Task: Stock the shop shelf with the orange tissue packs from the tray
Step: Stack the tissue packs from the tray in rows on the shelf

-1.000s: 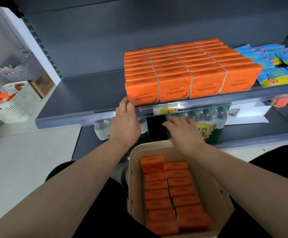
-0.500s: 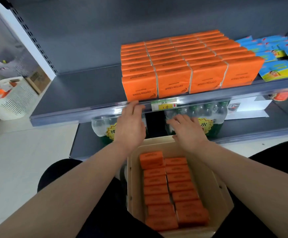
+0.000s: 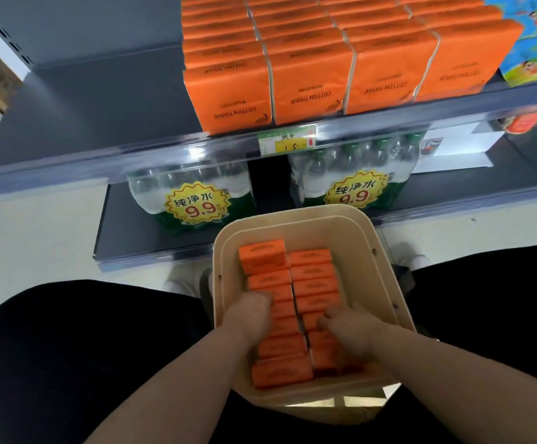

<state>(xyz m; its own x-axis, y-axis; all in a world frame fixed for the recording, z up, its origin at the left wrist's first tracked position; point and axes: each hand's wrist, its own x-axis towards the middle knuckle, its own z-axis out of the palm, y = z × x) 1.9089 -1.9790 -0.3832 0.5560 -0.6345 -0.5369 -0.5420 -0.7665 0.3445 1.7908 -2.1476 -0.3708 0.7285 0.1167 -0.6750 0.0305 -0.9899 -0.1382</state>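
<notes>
A beige tray [image 3: 376, 248] sits on my lap and holds two columns of orange tissue packs [image 3: 263, 258] standing on edge. My left hand [image 3: 250, 315] reaches into the left column, its fingers curled down around packs in the middle of it. My right hand [image 3: 347, 328] is in the right column, fingers curled round packs near the gap between the columns. Above, several rows of orange tissue packs [image 3: 308, 84] fill the middle and right of the grey shop shelf [image 3: 100, 100], up to its front edge.
The shelf's left part is bare grey. Blue and yellow packs [image 3: 536, 49] lie to the right of the orange rows. A price tag [image 3: 286, 141] is on the shelf lip. Wrapped water bottle packs [image 3: 196, 200] stand on the lower shelf, just beyond the tray.
Both hands have dropped from the shelf's front edge down into the tray and closed on packs there. My view has tilted down and moved closer to the tray.
</notes>
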